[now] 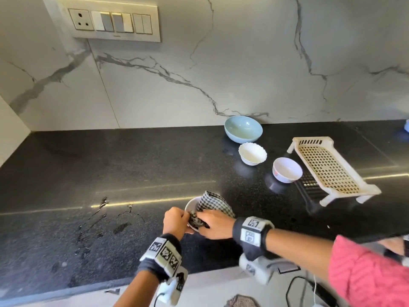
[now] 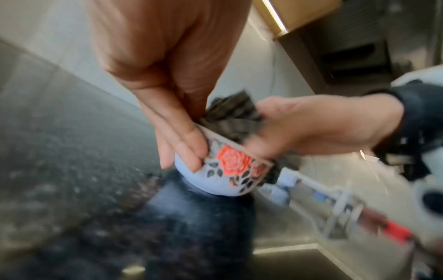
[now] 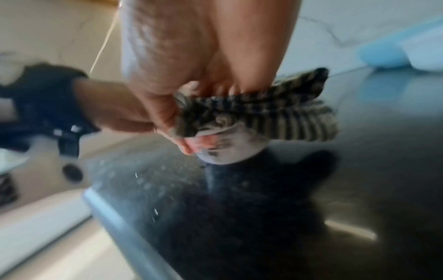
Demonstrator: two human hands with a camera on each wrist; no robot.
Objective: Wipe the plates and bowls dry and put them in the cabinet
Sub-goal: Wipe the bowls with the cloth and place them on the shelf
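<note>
Bowl (image 2: pixel 225 170): rose-printed, mouth tilted up toward the right hand.
Left hand (image 1: pixel 176 220): grips the bowl's rim.
Right hand (image 1: pixel 215 224): presses the checked cloth (image 1: pixel 212 204) into it.

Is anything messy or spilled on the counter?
Yes. Water is splashed in streaks and drops on the black counter, left of the hands. It looks like drips from wet dishes. The drying rack also sits crooked. The three bowls by the wall stand upright and look fine.
</note>
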